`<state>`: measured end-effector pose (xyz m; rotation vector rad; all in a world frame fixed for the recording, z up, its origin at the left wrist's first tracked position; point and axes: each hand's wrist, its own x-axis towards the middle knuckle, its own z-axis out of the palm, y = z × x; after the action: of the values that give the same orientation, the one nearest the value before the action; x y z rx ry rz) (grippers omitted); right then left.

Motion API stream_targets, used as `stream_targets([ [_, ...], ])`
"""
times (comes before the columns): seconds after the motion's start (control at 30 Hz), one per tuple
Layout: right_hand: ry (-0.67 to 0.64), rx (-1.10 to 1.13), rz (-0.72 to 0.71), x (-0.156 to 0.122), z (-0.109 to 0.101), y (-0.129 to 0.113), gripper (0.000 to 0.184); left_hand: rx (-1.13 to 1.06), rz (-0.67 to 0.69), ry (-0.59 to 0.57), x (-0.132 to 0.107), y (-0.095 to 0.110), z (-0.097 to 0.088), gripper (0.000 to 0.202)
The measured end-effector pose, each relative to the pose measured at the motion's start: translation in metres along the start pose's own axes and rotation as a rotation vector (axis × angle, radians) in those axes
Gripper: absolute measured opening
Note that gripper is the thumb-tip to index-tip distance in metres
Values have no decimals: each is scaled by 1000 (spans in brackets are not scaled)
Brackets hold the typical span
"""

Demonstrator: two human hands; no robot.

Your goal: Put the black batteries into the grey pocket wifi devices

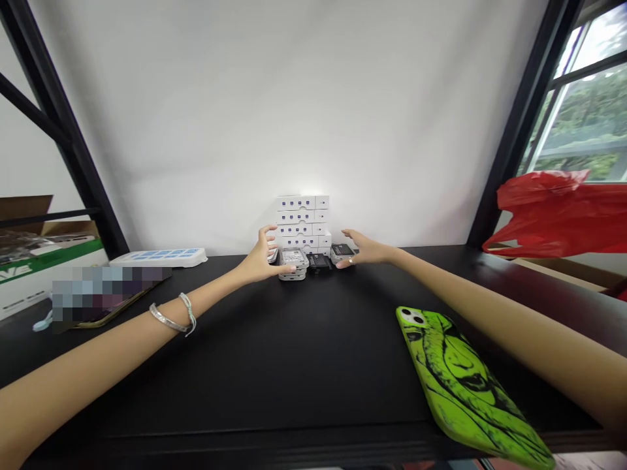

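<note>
Several white boxes with small blue marks form a stack at the back of a black table top. In front of the stack lie small grey devices in clear cases, a black device and a dark-topped device. My left hand is open with fingers spread, its thumb reaching over the grey devices. My right hand is open too, with its fingertips beside the dark-topped device. Neither hand holds anything. Silver bangles circle my left wrist.
A phone in a lime-green case lies under my right forearm. A white power strip and a blurred flat object sit at the left. A red plastic bag hangs at the right. Black shelf posts stand on both sides.
</note>
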<state>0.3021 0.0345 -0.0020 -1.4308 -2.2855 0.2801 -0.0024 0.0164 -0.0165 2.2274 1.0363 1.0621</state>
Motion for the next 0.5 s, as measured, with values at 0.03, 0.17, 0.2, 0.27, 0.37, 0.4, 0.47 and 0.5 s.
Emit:
stream_targets([
  [0.03, -55, 30, 34, 1, 1, 7, 115, 1, -3, -17, 1, 2, -3, 101],
  [0.17, -145, 141, 93, 6, 8, 24, 122, 32, -37, -43, 3, 9, -14, 106],
  [0.2, -129, 152, 99, 6, 10, 25, 121, 56, -39, -27, 2, 10, -16, 106],
  [0.27, -86, 139, 116, 5, 11, 24, 114, 129, -17, 23, -1, 12, -15, 105],
  [0.37, -63, 73, 154, -1, 9, 23, 100, 287, 69, 110, -11, 22, -9, 99],
  [0.4, -58, 54, 165, -3, 8, 24, 98, 348, 112, 132, -17, 27, -6, 95],
  [0.47, -16, 44, 188, -8, 3, 28, 95, 458, 212, 145, -29, 39, 0, 86],
  [0.5, 18, 55, 205, -10, -1, 30, 91, 497, 259, 130, -35, 45, 4, 82],
])
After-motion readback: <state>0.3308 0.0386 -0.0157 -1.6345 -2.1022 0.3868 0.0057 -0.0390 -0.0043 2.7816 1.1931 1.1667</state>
